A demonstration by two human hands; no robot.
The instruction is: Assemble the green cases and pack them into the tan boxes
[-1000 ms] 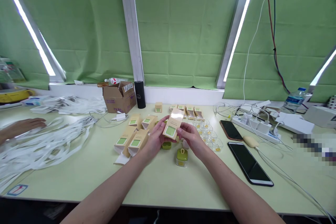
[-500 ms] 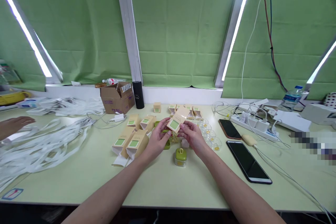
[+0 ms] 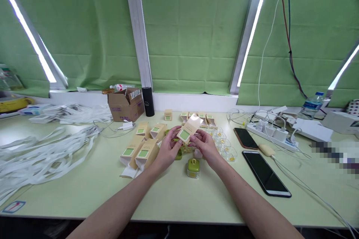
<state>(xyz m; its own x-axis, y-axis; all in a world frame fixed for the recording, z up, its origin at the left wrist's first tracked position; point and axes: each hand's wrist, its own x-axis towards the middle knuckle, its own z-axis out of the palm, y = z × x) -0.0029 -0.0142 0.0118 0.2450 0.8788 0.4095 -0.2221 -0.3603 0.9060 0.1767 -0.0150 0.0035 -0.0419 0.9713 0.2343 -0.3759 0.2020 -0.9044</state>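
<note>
Tan card carton [image 3: 190, 128], green square panel [image 3: 184, 135] | left hand [image 3: 169, 148], right hand [image 3: 206, 146]: holding it | green-lidded tub [image 3: 193, 168] nearby

- One left hand [image 3: 170, 151] and one right hand [image 3: 206, 146] share one held carton [image 3: 189, 130].
- Four open cartons [image 3: 150, 150] lie to the left on the bench [image 3: 112, 190].
- At least four far cartons [image 3: 211, 120] line up behind, partly hidden.
- One small box [image 3: 168, 115] stands just left of that row.
- One green-lidded container [image 3: 193, 168] sits toward the near edge.
- Clear cups [image 3: 231, 154] cluster at right, overlapping too much to count.
- Two phones [image 3: 266, 173] and one power strip [image 3: 273, 138] lie farther right.
- One cardboard box [image 3: 122, 110] and one black cylinder [image 3: 147, 101] stand at far left.
</note>
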